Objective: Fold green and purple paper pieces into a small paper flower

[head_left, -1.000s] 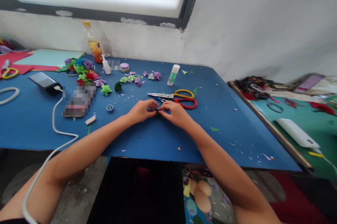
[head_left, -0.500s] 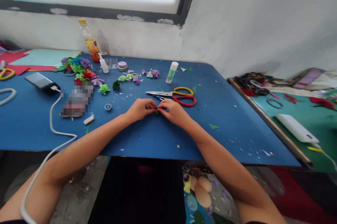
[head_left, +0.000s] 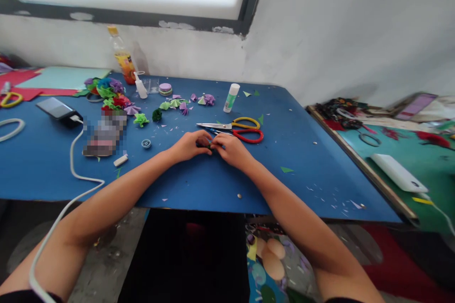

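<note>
Both hands' fingers, left (head_left: pixel 187 146) and right (head_left: pixel 231 150), pinching a small green paper piece (head_left: pixel 212 145) on the blue worktop (head_left: pixel 291 151), beside scissors (head_left: pixel 234 131).

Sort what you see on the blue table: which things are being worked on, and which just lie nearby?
In use:
- small dark green folded paper piece, pinched between left hand and right hand

Lying about:
- yellow-handled scissors
- red-handled scissors
- white glue stick
- purple and green folded paper fans
- black phone
</note>
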Demonstrator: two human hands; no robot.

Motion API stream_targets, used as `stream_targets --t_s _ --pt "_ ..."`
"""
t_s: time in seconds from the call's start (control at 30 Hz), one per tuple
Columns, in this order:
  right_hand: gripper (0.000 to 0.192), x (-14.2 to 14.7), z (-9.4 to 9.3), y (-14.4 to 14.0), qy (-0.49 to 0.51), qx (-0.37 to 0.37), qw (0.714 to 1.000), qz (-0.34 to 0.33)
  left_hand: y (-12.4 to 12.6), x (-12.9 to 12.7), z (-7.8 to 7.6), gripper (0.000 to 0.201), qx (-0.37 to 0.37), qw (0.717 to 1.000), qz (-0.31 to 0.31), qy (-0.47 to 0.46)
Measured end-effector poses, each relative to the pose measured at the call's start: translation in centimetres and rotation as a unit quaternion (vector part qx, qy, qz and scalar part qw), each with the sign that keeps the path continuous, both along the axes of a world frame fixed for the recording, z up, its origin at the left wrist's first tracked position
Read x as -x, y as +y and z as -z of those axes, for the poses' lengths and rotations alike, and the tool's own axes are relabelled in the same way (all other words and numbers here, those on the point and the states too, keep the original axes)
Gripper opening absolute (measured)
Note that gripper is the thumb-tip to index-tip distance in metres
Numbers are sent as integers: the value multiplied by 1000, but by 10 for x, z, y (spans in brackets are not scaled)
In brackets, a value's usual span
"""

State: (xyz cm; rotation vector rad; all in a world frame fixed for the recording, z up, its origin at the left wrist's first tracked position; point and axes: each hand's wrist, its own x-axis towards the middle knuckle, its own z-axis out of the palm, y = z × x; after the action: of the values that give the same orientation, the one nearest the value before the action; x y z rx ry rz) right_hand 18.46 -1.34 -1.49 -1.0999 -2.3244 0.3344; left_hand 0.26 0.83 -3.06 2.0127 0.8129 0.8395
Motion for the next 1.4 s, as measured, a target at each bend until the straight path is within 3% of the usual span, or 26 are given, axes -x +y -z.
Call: stream_targets --t_s 0.17,0.5,0.67,1.03,1.4 --pt "13 -2 -1 1 -14 -7 1000 -5 -3 6 -5 37 4 1000 11 -4" --pt "12 -2 2 0 -19 -9 1000 0 -11 2 -12 30 9 995 -71 63" --pt "17 0 1 -2 -23 -8 1000 0 -9 -1 -12 14 -24 993 -77 85" --pt "19 0 5 1 11 29 999 9 -7 -7 -15 7 -98 979 -90 157" --pt "17 -8 -5 7 15 75 997 -7 2 -2 -5 10 -59 996 -22 59"
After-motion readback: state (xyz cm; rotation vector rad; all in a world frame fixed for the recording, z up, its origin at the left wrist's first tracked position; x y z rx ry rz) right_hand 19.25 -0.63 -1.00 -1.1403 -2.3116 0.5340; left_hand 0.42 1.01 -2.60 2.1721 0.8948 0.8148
